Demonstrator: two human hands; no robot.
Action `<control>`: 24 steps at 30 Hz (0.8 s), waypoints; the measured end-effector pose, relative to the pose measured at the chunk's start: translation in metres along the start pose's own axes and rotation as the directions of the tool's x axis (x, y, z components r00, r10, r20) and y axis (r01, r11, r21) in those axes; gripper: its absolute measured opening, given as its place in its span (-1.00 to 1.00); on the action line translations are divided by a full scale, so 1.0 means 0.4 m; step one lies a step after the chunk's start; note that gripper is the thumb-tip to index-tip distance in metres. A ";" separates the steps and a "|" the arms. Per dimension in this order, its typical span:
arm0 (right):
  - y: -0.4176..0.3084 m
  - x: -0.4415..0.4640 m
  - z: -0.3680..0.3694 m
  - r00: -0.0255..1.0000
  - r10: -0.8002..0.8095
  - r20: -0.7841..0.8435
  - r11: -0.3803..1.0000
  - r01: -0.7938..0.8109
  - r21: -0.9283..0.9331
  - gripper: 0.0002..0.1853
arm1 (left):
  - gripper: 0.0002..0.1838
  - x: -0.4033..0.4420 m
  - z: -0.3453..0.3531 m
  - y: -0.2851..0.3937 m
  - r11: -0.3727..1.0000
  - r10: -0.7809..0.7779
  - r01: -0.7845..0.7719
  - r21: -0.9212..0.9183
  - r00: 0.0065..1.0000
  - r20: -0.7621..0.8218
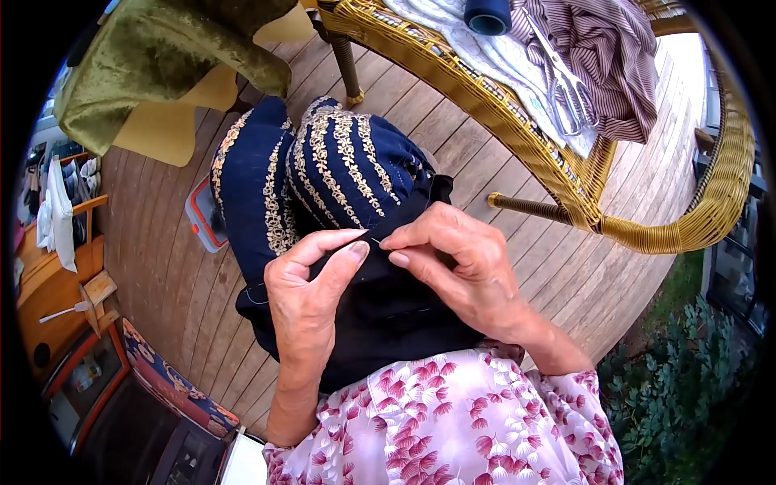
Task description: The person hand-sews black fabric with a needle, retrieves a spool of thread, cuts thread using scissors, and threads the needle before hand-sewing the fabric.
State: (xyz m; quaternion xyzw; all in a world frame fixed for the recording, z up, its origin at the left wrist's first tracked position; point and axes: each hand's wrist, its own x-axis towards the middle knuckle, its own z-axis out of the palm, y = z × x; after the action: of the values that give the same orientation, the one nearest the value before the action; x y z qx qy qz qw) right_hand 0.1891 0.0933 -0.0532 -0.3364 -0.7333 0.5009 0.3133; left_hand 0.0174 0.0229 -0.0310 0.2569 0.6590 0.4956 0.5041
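Note:
Across my lap lies a navy cloth (249,194) with rows of gold floral embroidery, joined by plain black fabric (380,303) nearer to me. My left hand (305,283) pinches a fold of the dark fabric between thumb and forefinger. Close beside it, my right hand (465,263) is closed in a pinch on a thin sewing needle (377,240), its tip at the fold. The fingertips of both hands almost meet. Pale stitches show on the dark cloth, and a loose light thread (255,296) hangs at its left edge.
A wicker chair (485,95) at upper right bears scissors (558,69), a dark blue thread spool (487,16) and striped cloth (614,65). Green velvet cloth (170,56) drapes at upper left. A clear box with red trim (202,214) stands on the wooden deck (153,234). Leafy plants (687,388) grow at lower right.

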 end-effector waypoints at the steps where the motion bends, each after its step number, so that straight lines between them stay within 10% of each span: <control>1: -0.014 -0.006 0.008 0.999 0.045 -0.007 0.999 -0.045 -0.012 -0.82 | -0.84 0.000 -0.001 -0.001 1.000 0.000 0.000 0.000 1.000 0.001; 24: -0.021 0.002 0.019 0.999 0.045 -0.013 0.994 -0.046 -0.094 -0.83 | -0.83 0.002 -0.005 -0.006 0.999 0.002 -0.002 -0.033 1.000 0.008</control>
State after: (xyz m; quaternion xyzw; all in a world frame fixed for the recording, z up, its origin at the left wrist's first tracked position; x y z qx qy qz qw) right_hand 0.1810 0.0877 -0.0477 -0.3703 -0.7465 0.4710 0.2895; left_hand 0.0155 0.0221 -0.0334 0.2514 0.6485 0.5056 0.5105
